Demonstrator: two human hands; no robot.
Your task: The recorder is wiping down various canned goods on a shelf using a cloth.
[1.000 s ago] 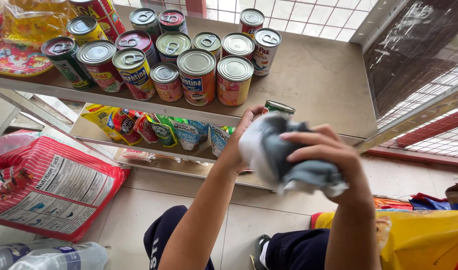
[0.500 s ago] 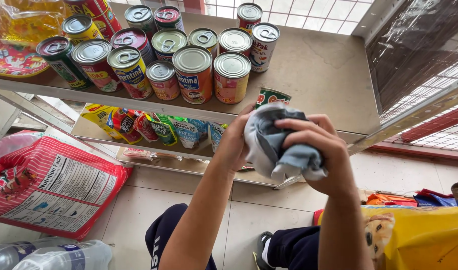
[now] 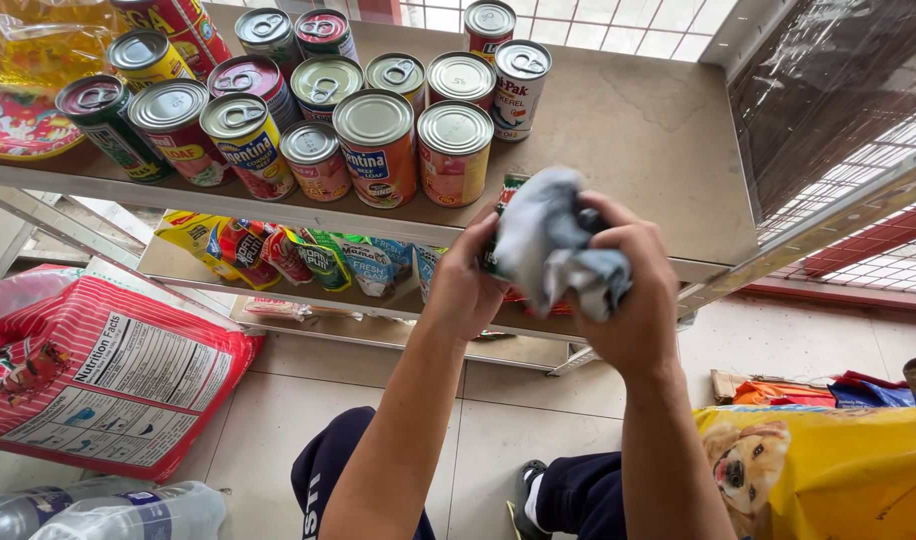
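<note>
The right hand [image 3: 633,290] is closed around a crumpled grey-and-white cloth [image 3: 553,240], fingers curled over its top and side. The left hand [image 3: 468,285] is also closed, gripping a small can with a green-and-red label [image 3: 498,235], which is mostly hidden behind the cloth; the cloth is pressed against it. Both hands are raised in front of the edge of a beige metal shelf [image 3: 638,140].

On the shelf, just beyond the hands, stands a cluster of round tin cans with pull-ring lids [image 3: 378,140], upright and close together, some touching. The nearest are a red-labelled can [image 3: 454,155] and a taller blue-and-white can [image 3: 519,85].

On the lower shelf lies a row of colourful foil sachets [image 3: 308,255]. On the tiled floor [image 3: 278,400], a red-and-white printed sack [image 3: 98,370] lies to the left, clear plastic bottles [image 3: 108,512] at the bottom left, and a yellow bag with a dog picture [image 3: 828,470] to the right.
</note>
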